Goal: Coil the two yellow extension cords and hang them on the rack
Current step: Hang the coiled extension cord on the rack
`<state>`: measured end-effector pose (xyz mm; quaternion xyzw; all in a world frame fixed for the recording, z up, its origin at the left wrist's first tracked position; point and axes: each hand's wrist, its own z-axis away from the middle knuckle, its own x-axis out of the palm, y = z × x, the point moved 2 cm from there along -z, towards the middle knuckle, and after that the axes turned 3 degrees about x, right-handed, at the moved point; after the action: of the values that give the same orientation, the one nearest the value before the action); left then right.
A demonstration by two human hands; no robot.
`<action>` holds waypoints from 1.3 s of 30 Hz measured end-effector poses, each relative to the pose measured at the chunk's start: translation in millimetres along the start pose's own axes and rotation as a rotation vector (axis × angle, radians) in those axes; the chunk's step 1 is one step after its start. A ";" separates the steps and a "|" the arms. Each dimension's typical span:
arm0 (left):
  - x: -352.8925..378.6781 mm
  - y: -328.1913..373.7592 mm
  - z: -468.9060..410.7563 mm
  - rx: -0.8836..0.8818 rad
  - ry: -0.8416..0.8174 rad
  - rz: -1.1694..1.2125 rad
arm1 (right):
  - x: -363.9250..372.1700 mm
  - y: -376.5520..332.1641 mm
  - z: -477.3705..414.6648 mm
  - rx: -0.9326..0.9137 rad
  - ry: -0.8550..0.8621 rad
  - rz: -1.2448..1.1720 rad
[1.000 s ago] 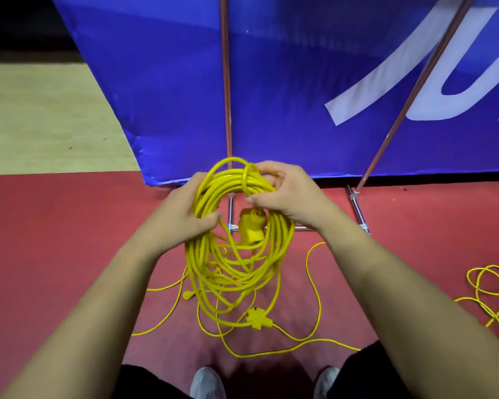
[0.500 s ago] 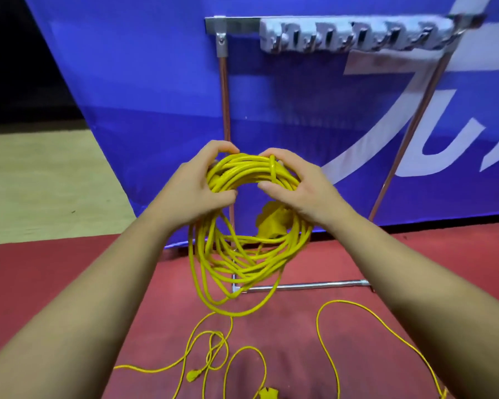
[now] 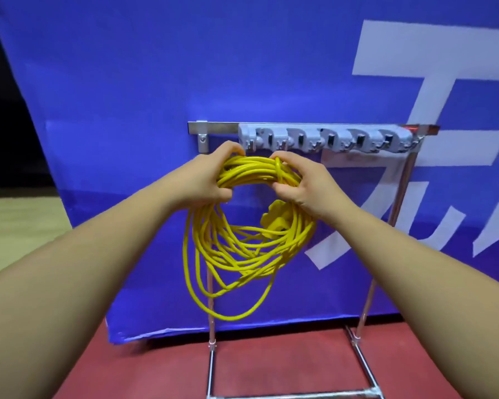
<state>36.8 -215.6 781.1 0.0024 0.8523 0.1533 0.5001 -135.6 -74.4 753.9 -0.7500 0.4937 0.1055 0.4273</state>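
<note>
1. The left hand [image 3: 206,180] is wrapping closed around the top left of the coiled yellow extension cord [image 3: 242,240], fingers curled over the bundle and thumb tucked under it.
2. The right hand [image 3: 303,182] is gripping the top right of the same coil, fingers pinching the strands together where one turn is looping crosswise around the bundle.
3. The coil is hanging in the air between both hands, its loose loops drooping down in front of the blue backdrop, with the lowest loop dangling well above the floor.
4. A yellow plug block [image 3: 277,223] is sitting inside the right part of the coil, just under the right hand.
5. The rack [image 3: 323,139] is standing right behind the hands: a horizontal metal bar carrying a grey row of hooks, with the top of the coil sitting just below and in front of its left end.
6. Thin metal uprights are running down from the bar to a tubular base frame [image 3: 288,394] resting on the floor.
7. The floor [image 3: 162,370] under the rack is showing as a dark red mat, and a pale tan strip [image 3: 15,223] is lying to the left.
8. The blue backdrop [image 3: 156,82] with large white lettering is filling most of the view behind the rack, and the far left edge of the room is dark.
</note>
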 end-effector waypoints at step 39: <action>15.7 -59.0 -141.8 0.102 0.171 -0.160 | -21.5 79.2 -98.1 0.039 0.188 0.277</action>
<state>-83.2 -306.1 816.4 -0.0534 0.8960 0.0688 0.4354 -237.8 -145.3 783.9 -0.6728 0.6322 0.0829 0.3752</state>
